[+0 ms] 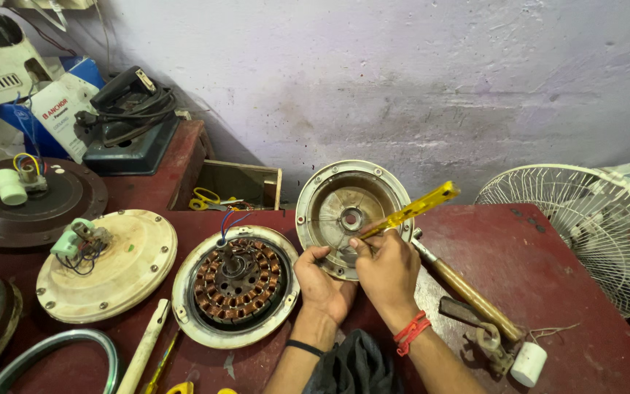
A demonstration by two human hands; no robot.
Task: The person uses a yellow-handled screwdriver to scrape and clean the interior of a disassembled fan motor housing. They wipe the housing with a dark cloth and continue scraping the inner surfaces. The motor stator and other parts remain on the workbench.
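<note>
A round metal fan motor cover [333, 191] stands tilted on its edge on the red table [534, 255]. My left hand [320, 281] grips its lower rim. My right hand [386, 268] holds a screwdriver with a yellow see-through handle [417, 208], its tip pointed into the cover's inside. Just left of my hands lies an open fan motor [235, 281] with copper windings showing in a cream housing.
A cream motor housing [129, 266] and a dark brown one [60, 201] lie at the left. A hammer [464, 288] and a white capacitor [529, 363] sit at the right, beside a white fan guard [592, 233]. Yellow scissors [204, 198] rest in a wooden box at the back.
</note>
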